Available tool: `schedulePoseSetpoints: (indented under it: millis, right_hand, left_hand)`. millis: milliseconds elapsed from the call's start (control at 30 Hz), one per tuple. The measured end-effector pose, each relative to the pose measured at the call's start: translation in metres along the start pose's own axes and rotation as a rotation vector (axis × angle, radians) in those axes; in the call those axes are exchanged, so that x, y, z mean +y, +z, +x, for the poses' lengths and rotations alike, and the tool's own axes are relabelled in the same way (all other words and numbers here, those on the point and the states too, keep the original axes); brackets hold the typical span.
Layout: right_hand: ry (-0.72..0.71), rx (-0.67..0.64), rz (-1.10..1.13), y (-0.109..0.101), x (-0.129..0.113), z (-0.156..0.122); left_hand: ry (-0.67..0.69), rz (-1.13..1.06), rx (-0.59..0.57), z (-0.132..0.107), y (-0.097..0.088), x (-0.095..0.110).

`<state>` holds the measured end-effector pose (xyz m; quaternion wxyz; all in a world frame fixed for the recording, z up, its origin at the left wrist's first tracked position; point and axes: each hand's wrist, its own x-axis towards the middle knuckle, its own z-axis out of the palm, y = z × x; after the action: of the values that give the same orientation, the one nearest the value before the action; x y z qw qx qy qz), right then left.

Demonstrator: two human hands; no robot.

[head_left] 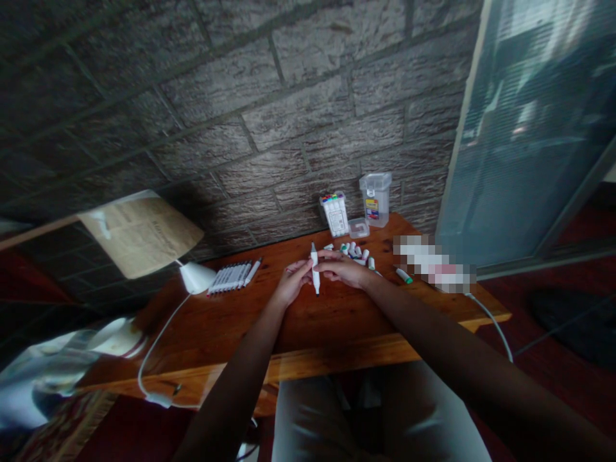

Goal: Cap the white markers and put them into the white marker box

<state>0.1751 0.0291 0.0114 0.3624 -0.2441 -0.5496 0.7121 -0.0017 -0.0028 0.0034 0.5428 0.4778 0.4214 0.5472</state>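
Note:
Both my hands meet at a white marker (316, 269) held upright over the wooden table, its grey tip end uppermost. My left hand (292, 282) pinches it from the left side, and my right hand (342, 268) has its fingers on it from the right. Behind and beside my right hand lie several loose caps (353, 249), white with coloured ends, partly hidden by the hand. A single white cap with a green end (404, 276) lies farther right. Left of my hands, a row of white markers (233, 277) lies side by side.
At the back stand a case full of markers (335, 215), a small clear lid (359, 228) and a clear plastic box (378, 202). A lamp (195, 277) with a paper shade stands left, its cord trailing over the table's front edge. A blurred-out object (433, 263) lies right.

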Motion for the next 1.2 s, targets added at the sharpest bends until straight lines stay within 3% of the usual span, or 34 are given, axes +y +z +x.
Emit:
schedulePoseSetpoints:
  millis: [600, 1000, 1200]
  right_hand:
    - [0.006, -0.04, 0.076, -0.0013, 0.0012, 0.0006]
    - [0.004, -0.064, 0.105, -0.0058, 0.0056, 0.0029]
    - [0.011, -0.061, 0.139, -0.005, 0.004, 0.0025]
  left_hand:
    - [0.066, 0.113, -0.054, 0.0007, 0.0051, 0.0007]
    - [0.001, 0.068, -0.018, -0.0003, 0.0059, 0.0033]
    - [0.002, 0.122, -0.066, 0.0013, 0.0062, 0.0018]
